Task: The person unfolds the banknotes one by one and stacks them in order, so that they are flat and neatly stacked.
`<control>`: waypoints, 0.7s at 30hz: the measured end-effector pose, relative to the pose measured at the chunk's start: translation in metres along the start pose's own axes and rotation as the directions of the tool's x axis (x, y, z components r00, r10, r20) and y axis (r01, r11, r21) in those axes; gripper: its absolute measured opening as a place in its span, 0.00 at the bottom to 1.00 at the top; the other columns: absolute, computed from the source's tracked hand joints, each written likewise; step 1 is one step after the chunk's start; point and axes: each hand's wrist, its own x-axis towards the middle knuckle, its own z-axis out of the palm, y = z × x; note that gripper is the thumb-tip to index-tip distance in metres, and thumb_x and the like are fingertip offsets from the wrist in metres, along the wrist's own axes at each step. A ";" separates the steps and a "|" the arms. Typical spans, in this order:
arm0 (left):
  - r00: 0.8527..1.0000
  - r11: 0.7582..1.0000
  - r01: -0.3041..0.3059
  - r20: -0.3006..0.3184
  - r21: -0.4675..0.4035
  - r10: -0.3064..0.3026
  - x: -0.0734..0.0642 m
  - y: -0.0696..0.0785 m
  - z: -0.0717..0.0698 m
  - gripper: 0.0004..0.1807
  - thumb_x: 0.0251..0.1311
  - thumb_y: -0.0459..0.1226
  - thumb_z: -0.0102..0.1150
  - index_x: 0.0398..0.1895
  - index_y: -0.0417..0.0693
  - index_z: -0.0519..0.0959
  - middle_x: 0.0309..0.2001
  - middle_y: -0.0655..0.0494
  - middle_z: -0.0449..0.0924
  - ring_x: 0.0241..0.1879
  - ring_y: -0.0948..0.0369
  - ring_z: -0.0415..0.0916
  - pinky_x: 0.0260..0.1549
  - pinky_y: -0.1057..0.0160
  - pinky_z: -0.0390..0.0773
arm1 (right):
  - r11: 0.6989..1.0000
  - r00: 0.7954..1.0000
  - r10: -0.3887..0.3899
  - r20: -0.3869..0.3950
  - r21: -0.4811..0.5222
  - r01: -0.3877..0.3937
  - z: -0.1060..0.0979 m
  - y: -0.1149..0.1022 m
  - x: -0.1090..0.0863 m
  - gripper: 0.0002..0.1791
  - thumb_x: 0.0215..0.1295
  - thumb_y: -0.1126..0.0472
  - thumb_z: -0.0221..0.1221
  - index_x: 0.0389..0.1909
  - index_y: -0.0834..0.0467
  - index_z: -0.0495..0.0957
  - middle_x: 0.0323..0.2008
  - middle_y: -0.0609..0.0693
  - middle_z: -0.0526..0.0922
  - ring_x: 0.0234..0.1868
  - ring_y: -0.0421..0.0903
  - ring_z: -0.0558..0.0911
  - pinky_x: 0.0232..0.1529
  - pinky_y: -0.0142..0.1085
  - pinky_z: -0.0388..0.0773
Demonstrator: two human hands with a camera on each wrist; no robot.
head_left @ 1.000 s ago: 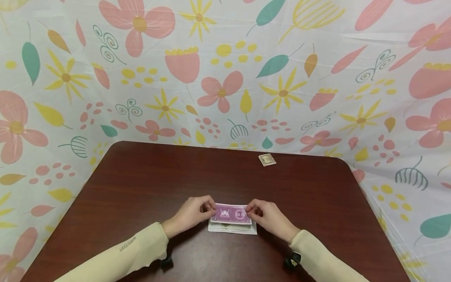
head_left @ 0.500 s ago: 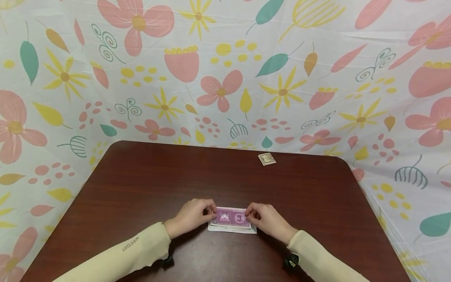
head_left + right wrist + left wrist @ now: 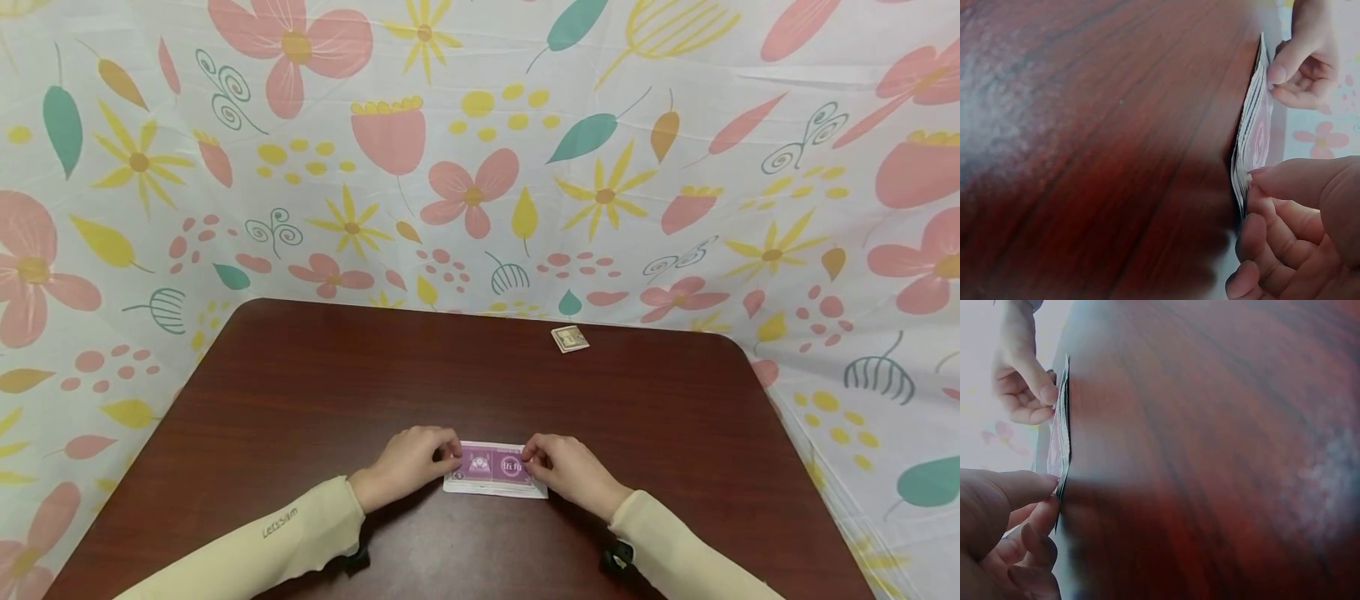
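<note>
A purple banknote (image 3: 492,463) lies on top of a small stack of paper notes (image 3: 495,488) near the front of the dark wooden table (image 3: 315,392). My left hand (image 3: 420,458) pinches the purple note's left end and my right hand (image 3: 558,463) pinches its right end. In the left wrist view the stack (image 3: 1060,450) shows edge-on, with my left hand's fingertips (image 3: 1044,487) at one end. The right wrist view shows the stack (image 3: 1252,134) edge-on too, with my right hand's fingertips (image 3: 1260,181) on its near end.
A small folded note (image 3: 569,338) lies alone near the table's far edge, right of centre. A floral cloth (image 3: 480,167) hangs behind and around the table. Both my arms wear cream sleeves (image 3: 285,542).
The purple note has come down from a slightly raised, forward position until it lies flat on the stack. Both hands moved a little toward me with it.
</note>
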 end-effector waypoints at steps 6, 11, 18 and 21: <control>1.000 0.999 -0.011 -0.006 0.033 0.011 0.000 0.000 0.000 0.05 0.62 0.39 0.73 0.34 0.54 0.84 0.30 0.67 0.81 0.28 0.70 0.75 0.28 0.64 0.75 | 0.998 0.998 -0.061 0.003 -0.035 0.061 -0.005 0.004 0.002 0.03 0.65 0.64 0.69 0.35 0.53 0.85 0.26 0.36 0.75 0.27 0.32 0.71 0.29 0.30 0.71; 1.000 0.998 -0.027 -0.011 0.051 0.027 0.000 0.001 0.000 0.05 0.62 0.39 0.74 0.34 0.54 0.85 0.31 0.67 0.81 0.31 0.69 0.78 0.29 0.63 0.77 | 0.998 0.998 -0.064 -0.002 -0.013 0.064 -0.017 0.017 0.010 0.03 0.68 0.62 0.67 0.35 0.51 0.85 0.27 0.36 0.79 0.29 0.32 0.74 0.32 0.32 0.75; 1.000 0.999 -0.024 -0.010 0.043 0.024 -0.002 0.001 0.001 0.04 0.63 0.38 0.72 0.36 0.53 0.85 0.34 0.65 0.82 0.33 0.67 0.81 0.32 0.61 0.80 | 0.996 0.994 0.090 -0.058 0.025 -0.089 -0.041 0.046 0.031 0.03 0.72 0.60 0.64 0.37 0.53 0.85 0.30 0.42 0.84 0.31 0.38 0.78 0.37 0.38 0.77; 1.000 0.999 -0.026 -0.010 0.043 0.027 -0.003 0.001 0.002 0.04 0.64 0.38 0.72 0.37 0.53 0.85 0.34 0.65 0.82 0.34 0.68 0.81 0.32 0.61 0.80 | 0.989 0.986 0.146 -0.085 0.038 -0.143 -0.052 0.061 0.042 0.05 0.73 0.59 0.63 0.40 0.56 0.85 0.34 0.47 0.86 0.32 0.42 0.78 0.38 0.40 0.76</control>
